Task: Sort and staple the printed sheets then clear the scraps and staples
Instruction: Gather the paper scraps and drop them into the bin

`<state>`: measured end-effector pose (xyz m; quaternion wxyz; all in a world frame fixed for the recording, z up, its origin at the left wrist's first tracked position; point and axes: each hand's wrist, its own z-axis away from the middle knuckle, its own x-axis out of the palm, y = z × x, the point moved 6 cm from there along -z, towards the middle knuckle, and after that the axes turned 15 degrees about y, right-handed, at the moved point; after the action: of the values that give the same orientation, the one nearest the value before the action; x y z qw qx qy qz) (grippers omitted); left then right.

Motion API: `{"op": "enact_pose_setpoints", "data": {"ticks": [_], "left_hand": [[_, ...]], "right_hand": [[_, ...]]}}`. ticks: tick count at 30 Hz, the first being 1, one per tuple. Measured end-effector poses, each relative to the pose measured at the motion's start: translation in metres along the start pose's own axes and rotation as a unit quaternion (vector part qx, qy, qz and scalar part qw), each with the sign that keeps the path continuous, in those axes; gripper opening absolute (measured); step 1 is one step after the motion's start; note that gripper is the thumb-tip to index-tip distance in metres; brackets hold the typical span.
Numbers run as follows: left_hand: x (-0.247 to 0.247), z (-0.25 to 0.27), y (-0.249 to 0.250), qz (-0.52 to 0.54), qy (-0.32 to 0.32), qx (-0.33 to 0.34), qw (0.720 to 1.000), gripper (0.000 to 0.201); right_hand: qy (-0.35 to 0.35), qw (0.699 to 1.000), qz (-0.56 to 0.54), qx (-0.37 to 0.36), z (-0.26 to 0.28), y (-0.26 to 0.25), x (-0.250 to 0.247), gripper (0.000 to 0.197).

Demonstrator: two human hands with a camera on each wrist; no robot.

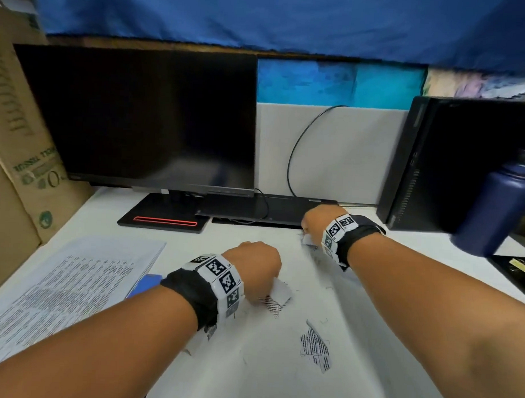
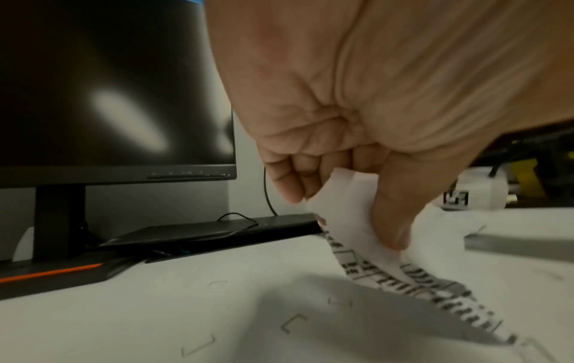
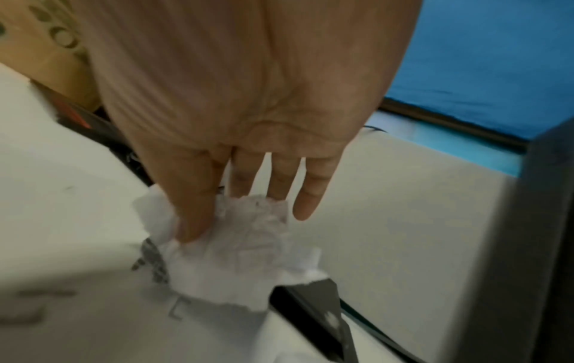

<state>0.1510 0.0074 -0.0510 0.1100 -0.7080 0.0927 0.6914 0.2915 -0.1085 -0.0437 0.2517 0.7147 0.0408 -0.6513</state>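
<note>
Two hands: left hand (image 2: 357, 147) pinching printed scrap (image 2: 388, 265); right hand (image 3: 248, 122) pinching crumpled scrap (image 3: 248, 245).

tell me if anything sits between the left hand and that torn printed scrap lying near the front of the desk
Nothing visible does. The torn printed scrap lies on bare desk right of and nearer than the left hand, but that hand already pinches another scrap. Only loose staples lie around.

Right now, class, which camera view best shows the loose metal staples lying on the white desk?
Left wrist view: several bent loose metal staples lie sharp on the white desk. The right wrist view shows one staple, blurred; the head view shows only faint specks.
</note>
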Motion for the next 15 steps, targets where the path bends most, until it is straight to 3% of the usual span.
{"op": "enact_pose_setpoints", "data": {"ticks": [3,5,9,12,15], "left_hand": [[-0.015,0.007,-0.013,0.083,0.055,-0.026,0.995,0.012],[-0.026,0.011,-0.022,0.124,0.093,-0.037,0.987,0.009],[-0.043,0.021,-0.037,0.182,0.132,-0.061,0.972,0.011],[-0.055,0.032,-0.049,0.229,0.181,-0.100,0.951,0.010],[-0.061,0.049,-0.059,0.293,0.234,-0.153,0.914,0.018]], "right_hand": [[-0.041,0.999,0.020,-0.015,-0.010,-0.010,0.016,0.015],[0.004,0.999,0.032,-0.017,-0.013,-0.009,0.016,0.003],[0.127,0.984,-0.114,0.043,0.000,0.006,-0.003,0.014],[0.195,0.929,-0.301,0.092,0.019,0.023,-0.037,0.012],[0.234,0.810,-0.519,0.137,0.058,0.032,-0.077,0.036]]}}
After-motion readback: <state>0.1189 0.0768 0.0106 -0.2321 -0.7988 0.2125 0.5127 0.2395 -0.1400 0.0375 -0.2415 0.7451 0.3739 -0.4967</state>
